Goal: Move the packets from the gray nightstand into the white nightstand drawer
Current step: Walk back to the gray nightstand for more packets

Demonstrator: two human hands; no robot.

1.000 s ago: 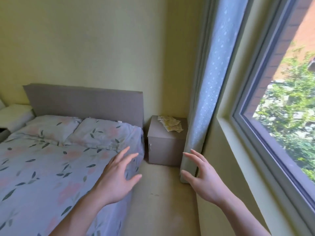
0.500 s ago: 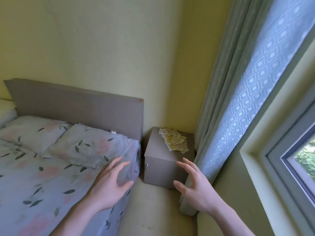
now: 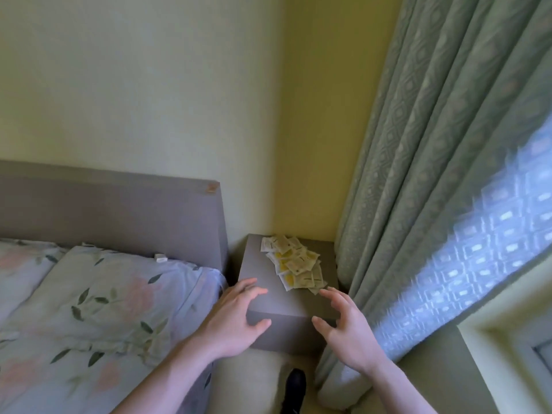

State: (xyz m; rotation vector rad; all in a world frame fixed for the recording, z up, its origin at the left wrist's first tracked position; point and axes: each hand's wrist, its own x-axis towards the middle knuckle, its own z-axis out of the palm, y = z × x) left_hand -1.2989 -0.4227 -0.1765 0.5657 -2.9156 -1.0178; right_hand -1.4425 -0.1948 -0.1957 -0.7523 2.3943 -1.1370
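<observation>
Head view: reaching toward packets (image 3: 294,265) heaped at back right of gray nightstand (image 3: 268,297). Left hand (image 3: 236,318), right hand (image 3: 343,324) spread, holding nothing. Sweeping heap together, then gripping from both sides.

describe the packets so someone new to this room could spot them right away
Find the gray nightstand in the corner between the bed's headboard and the curtain. On its top lies a loose overlapping pile of packets, flat, pale, yellow-marked, the only things on it.
</observation>
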